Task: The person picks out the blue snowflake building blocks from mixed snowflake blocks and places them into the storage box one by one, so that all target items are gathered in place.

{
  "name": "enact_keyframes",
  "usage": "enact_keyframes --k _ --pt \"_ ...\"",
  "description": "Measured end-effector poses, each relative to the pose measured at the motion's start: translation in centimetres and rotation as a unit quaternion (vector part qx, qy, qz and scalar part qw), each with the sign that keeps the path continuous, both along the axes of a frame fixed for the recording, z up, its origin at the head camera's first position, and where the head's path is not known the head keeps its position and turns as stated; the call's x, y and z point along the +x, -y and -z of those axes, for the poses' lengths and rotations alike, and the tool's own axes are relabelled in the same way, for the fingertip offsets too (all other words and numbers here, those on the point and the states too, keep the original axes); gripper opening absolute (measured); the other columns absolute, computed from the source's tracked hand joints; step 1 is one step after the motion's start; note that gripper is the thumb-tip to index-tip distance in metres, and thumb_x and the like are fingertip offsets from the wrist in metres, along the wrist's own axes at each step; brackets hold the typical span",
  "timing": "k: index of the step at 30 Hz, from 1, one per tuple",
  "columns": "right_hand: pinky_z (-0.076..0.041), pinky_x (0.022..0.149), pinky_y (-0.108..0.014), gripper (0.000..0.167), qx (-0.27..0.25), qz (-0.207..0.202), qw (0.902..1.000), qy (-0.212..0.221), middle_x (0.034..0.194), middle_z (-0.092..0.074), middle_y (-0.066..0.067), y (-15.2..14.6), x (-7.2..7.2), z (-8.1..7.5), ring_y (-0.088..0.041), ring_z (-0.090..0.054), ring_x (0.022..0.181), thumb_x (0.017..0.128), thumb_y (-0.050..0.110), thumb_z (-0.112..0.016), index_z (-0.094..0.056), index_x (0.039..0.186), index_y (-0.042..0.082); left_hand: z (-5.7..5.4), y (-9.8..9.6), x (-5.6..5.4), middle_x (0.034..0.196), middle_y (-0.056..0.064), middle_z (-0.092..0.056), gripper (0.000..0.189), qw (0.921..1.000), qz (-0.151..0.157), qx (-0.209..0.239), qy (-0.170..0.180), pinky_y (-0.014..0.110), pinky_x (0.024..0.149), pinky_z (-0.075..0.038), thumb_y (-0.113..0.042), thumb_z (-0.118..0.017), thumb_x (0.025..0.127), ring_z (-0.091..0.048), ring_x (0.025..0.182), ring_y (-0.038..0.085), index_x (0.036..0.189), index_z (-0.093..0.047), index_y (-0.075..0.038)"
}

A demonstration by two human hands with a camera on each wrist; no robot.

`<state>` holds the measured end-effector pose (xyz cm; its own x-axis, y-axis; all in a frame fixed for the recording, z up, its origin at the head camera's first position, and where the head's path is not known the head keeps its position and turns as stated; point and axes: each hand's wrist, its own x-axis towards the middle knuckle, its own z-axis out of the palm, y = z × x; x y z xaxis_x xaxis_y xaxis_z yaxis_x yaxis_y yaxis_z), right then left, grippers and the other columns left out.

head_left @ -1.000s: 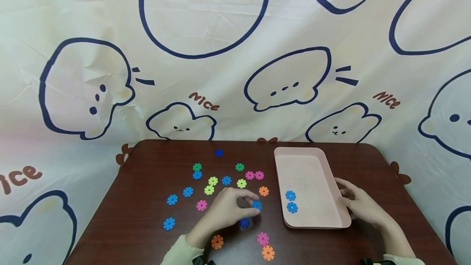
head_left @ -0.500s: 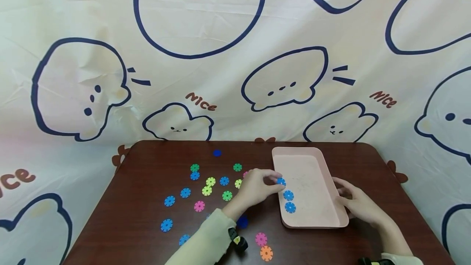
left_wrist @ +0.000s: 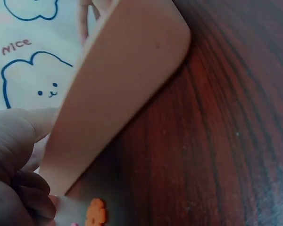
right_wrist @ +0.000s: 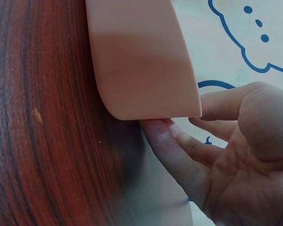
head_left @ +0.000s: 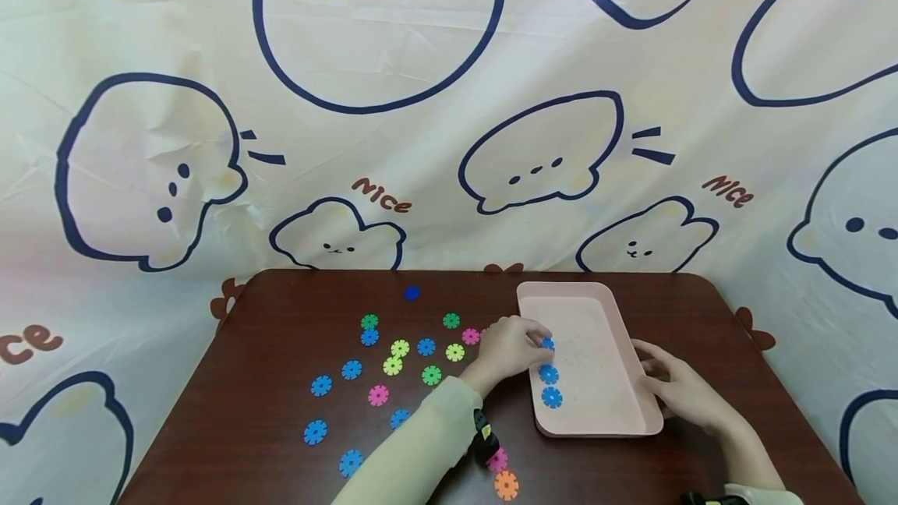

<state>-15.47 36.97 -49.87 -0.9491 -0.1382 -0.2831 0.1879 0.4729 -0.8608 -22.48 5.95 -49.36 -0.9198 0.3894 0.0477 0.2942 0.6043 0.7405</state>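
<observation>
My left hand (head_left: 510, 343) reaches over the near-left wall of a shallow pink tray (head_left: 596, 333) in the head view. Its thumb and fingertips pinch a blue notched disc (head_left: 547, 343), partly covered by the fingers. Two more blue notched discs (head_left: 550, 385) lie in a line just below it, along the tray's left side. In the left wrist view the left hand (left_wrist: 19, 160) is at the tray's wall, and its disc is hidden. On the far side my right hand (head_left: 684, 384) holds the tray by its right edge; its fingers (right_wrist: 162, 136) press against the tray's lower edge.
Several loose notched discs in blue (head_left: 316, 432), yellow-green (head_left: 393, 365), green (head_left: 431, 375), pink (head_left: 378, 395) and orange (head_left: 507, 485) are scattered over the dark wooden table (head_left: 231, 411) left of the tray. A cartoon-printed curtain (head_left: 435, 139) hangs behind the table.
My left hand has carried the blue disc rightward from above the table to the tray, above the two discs there. The right hand keeps its place at the tray's edge.
</observation>
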Motion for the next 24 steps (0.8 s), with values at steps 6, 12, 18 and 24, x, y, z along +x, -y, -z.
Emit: enact_keyframes --k 6,12,18,24 --pt "-0.06 0.065 -0.05 0.066 -0.001 0.0 1.0 -0.003 0.135 -0.052 -0.031 0.1 0.0 0.0 -0.034 -0.068 0.099 0.104 0.004 -0.057 -0.026 0.163 0.005 0.4 -0.5 -0.2 0.085 -0.014 -0.071 0.026 0.997 0.0 -0.071 -0.029 0.031 0.072 -0.049 -0.034 -0.086 0.087 -0.061 0.076 0.001 0.11 -0.082 -0.024" --pt "-0.06 0.065 -0.05 0.066 0.003 -0.002 1.0 -0.007 0.134 -0.053 -0.032 0.2 0.0 0.0 -0.034 -0.068 0.098 0.104 0.004 -0.057 -0.027 0.162 0.006 0.2 -0.9 -0.2 0.086 -0.014 -0.072 0.028 0.991 0.005 -0.126 -0.045 0.03 0.068 -0.047 -0.038 -0.086 0.087 -0.058 0.073 0.004 0.112 -0.082 -0.025" --pt "-0.06 0.066 -0.05 0.066 0.003 0.0 1.0 -0.004 0.133 -0.054 -0.03 0.2 0.0 0.0 -0.034 -0.068 0.098 0.104 0.004 -0.057 -0.027 0.162 0.005 0.0 -0.8 0.0 0.093 -0.013 -0.071 0.032 0.9868 0.014 -0.149 -0.061 0.028 0.07 -0.049 -0.043 -0.085 0.087 -0.06 0.079 0.003 0.114 -0.082 -0.027" --pt "-0.06 0.066 -0.05 0.066 0.003 0.002 1.0 -0.003 0.132 -0.054 -0.03 0.1 0.1 0.0 -0.034 -0.067 0.099 0.104 0.005 -0.057 -0.026 0.162 0.005 -0.3 0.2 0.6 0.12 -0.006 -0.071 0.038 0.9908 -0.011 -0.102 -0.088 0.032 0.077 -0.055 -0.044 -0.082 0.089 -0.068 0.1 0.012 0.123 -0.079 -0.027"
